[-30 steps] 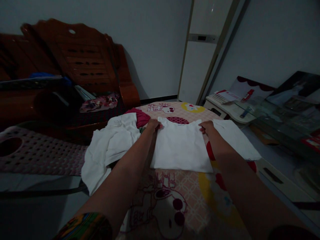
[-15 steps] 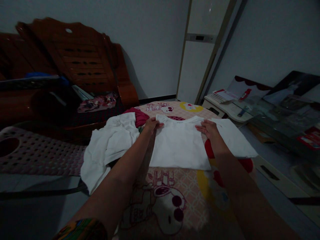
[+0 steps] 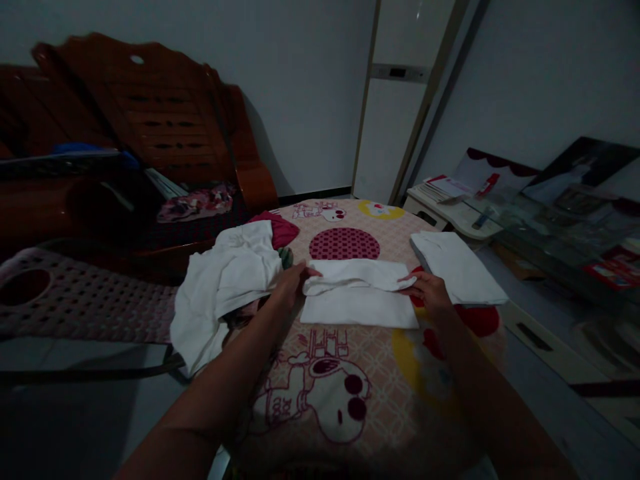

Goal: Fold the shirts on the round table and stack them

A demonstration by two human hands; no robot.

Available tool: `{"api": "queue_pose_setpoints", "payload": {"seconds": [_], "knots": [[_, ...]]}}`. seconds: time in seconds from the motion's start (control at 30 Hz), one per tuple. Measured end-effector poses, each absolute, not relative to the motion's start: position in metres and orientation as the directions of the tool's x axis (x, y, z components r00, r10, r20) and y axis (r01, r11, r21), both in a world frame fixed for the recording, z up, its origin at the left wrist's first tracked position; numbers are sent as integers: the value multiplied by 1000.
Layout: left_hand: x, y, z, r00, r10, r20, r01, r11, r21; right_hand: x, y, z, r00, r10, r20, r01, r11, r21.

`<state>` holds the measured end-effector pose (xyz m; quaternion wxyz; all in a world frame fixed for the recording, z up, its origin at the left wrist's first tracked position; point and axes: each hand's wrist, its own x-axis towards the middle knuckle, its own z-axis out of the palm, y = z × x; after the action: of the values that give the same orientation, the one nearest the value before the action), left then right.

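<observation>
A white T-shirt (image 3: 357, 307) lies on the round table, its neck end folded over toward me so that it makes a wide, short strip. My left hand (image 3: 296, 280) grips the left end of the folded-over edge between thumb and fingers. At the opposite end, my right hand (image 3: 425, 288) is closed on the right corner of the same fold. Another folded white garment (image 3: 460, 267) rests flat to the right of my right hand. Left of my left arm is a loose, rumpled heap of white clothes (image 3: 230, 267), with a dark pink cloth (image 3: 280, 229) behind it.
A patterned cloth with cartoon dogs (image 3: 390, 400) covers the table. At left stand a woven chair (image 3: 100, 293) and a wooden sofa (image 3: 165, 113) with clothes on it. A glass-topped stand (image 3: 545, 233) is at right; a tall white air conditioner (image 3: 390, 133) stands behind.
Both hands have brought the shirt's neck edge toward me and down, folding it over the lower part. The pink dotted oval on the tablecloth is now uncovered.
</observation>
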<state>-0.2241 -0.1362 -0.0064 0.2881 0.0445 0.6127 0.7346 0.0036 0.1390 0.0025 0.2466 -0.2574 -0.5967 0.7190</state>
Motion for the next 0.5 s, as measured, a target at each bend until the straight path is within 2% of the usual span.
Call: {"api": "queue_pose_setpoints", "payload": {"seconds": [0.1, 0.37, 0.5], "knots": [[-222, -135, -12, -824, 485, -292, -331, 6, 944, 4, 135, -4, -727, 684, -67, -41, -141, -989], [-225, -139, 5, -859, 434, -272, -336, -77, 939, 12, 133, 17, -670, 742, -25, -139, -159, -977], [-225, -143, 3, -839, 464, -283, -247, 138, 959, 16, 129, 14, -679, 722, -128, 36, -142, -989]]}}
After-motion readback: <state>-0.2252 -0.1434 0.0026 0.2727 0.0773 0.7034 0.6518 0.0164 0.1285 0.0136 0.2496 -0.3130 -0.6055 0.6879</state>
